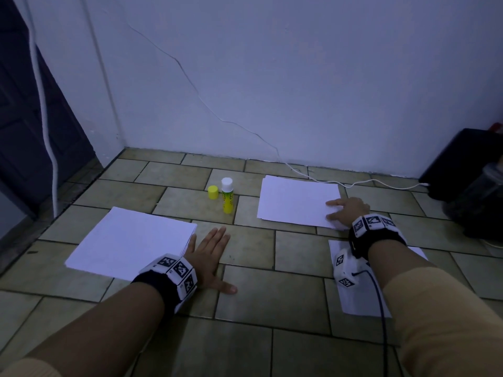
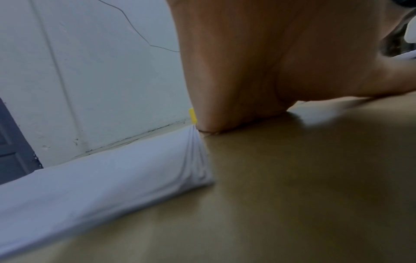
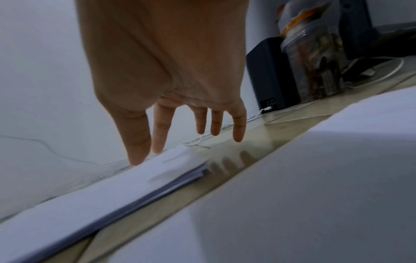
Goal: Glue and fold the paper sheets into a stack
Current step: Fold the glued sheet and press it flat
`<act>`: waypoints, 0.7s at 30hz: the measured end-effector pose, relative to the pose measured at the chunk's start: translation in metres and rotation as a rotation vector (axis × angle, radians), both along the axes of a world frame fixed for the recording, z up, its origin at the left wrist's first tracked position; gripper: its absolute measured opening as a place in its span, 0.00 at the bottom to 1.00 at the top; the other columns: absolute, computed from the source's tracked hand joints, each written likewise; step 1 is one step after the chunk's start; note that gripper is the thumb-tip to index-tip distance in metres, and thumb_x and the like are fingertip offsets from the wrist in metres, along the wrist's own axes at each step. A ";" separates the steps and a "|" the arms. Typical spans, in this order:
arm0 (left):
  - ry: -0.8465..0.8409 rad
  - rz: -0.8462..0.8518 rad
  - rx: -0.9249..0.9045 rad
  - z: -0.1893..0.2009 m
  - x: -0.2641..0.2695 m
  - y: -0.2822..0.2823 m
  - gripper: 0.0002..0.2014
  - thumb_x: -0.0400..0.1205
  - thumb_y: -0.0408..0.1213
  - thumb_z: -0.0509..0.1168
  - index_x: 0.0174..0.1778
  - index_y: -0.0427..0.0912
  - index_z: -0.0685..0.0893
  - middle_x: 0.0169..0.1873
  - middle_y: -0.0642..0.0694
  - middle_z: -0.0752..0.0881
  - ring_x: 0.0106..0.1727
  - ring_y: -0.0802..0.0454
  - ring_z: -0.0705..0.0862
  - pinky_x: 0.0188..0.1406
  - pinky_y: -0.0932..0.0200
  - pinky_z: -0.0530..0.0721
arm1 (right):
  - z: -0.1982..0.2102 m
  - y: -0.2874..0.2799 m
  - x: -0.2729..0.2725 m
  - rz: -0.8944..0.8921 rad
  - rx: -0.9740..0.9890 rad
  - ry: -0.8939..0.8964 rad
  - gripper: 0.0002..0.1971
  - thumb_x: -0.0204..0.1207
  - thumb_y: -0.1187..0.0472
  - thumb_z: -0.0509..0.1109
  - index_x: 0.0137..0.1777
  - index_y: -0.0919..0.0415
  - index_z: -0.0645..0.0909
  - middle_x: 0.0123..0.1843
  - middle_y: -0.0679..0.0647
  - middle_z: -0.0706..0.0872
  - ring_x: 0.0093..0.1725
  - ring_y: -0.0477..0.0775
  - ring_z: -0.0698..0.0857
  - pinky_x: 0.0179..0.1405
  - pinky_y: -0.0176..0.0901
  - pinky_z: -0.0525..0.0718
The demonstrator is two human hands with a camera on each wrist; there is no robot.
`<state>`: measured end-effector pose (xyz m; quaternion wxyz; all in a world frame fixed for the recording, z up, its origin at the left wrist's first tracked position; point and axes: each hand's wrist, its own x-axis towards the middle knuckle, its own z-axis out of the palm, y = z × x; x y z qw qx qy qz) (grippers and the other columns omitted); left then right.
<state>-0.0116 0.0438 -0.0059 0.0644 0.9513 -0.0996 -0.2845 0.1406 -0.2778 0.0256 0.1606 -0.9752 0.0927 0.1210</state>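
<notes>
A thick stack of white paper [image 1: 130,240] lies on the tiled floor at the left. My left hand [image 1: 208,257] rests flat and open on the tiles beside its right edge, little finger against the stack [image 2: 112,174]. A second pile of white sheets [image 1: 296,201] lies at the right. My right hand [image 1: 347,212] has thumb and forefinger touching that pile's near right corner [image 3: 171,165], fingers [image 3: 238,128] straight. A single sheet [image 1: 356,292] lies under my right wrist. A yellow glue stick [image 1: 227,195] stands uncapped between the piles, its yellow cap [image 1: 213,192] beside it.
The white wall [image 1: 272,77] rises just behind the paper. A white cable [image 1: 353,182] runs along the floor to a black box [image 1: 460,161] at the right, with a clear jar [image 3: 313,67] beside it. A dark door [image 1: 24,126] stands at the left.
</notes>
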 end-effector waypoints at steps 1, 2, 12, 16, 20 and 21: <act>-0.001 0.002 -0.001 0.000 0.000 -0.001 0.83 0.30 0.89 0.31 0.82 0.45 0.29 0.81 0.49 0.26 0.82 0.52 0.27 0.77 0.39 0.29 | 0.001 -0.004 -0.001 -0.008 0.034 -0.036 0.23 0.72 0.51 0.76 0.67 0.46 0.81 0.74 0.60 0.75 0.74 0.63 0.72 0.75 0.47 0.63; -0.002 0.007 -0.004 0.000 -0.001 -0.001 0.84 0.29 0.89 0.32 0.82 0.45 0.29 0.81 0.49 0.27 0.82 0.52 0.28 0.77 0.39 0.29 | 0.003 -0.007 -0.003 -0.004 0.065 -0.062 0.24 0.73 0.50 0.75 0.69 0.49 0.80 0.75 0.60 0.76 0.75 0.62 0.72 0.76 0.49 0.64; -0.032 0.034 0.076 0.003 -0.004 -0.007 0.63 0.69 0.73 0.64 0.82 0.42 0.30 0.82 0.47 0.28 0.83 0.51 0.30 0.79 0.39 0.34 | 0.000 -0.018 -0.087 0.187 -0.164 0.296 0.79 0.34 0.11 0.61 0.84 0.58 0.46 0.85 0.62 0.50 0.83 0.67 0.48 0.79 0.67 0.57; 0.007 0.033 0.147 0.008 -0.003 -0.013 0.62 0.73 0.71 0.63 0.82 0.40 0.28 0.81 0.46 0.26 0.83 0.49 0.30 0.81 0.39 0.38 | 0.000 -0.004 -0.139 0.198 -0.234 0.403 0.71 0.58 0.26 0.72 0.81 0.62 0.26 0.82 0.61 0.25 0.81 0.69 0.29 0.77 0.74 0.49; 0.046 0.039 0.266 0.013 -0.006 -0.022 0.58 0.76 0.70 0.59 0.82 0.39 0.28 0.81 0.45 0.26 0.83 0.48 0.31 0.82 0.40 0.41 | -0.012 0.000 -0.153 0.209 -0.240 0.427 0.76 0.54 0.26 0.75 0.80 0.60 0.23 0.81 0.60 0.22 0.81 0.70 0.29 0.76 0.76 0.48; 0.051 0.038 0.281 0.013 -0.007 -0.023 0.57 0.77 0.70 0.58 0.82 0.39 0.29 0.81 0.45 0.27 0.83 0.48 0.31 0.83 0.40 0.42 | -0.015 0.001 -0.155 0.210 -0.246 0.414 0.76 0.52 0.26 0.76 0.80 0.60 0.22 0.81 0.59 0.23 0.81 0.70 0.30 0.76 0.76 0.48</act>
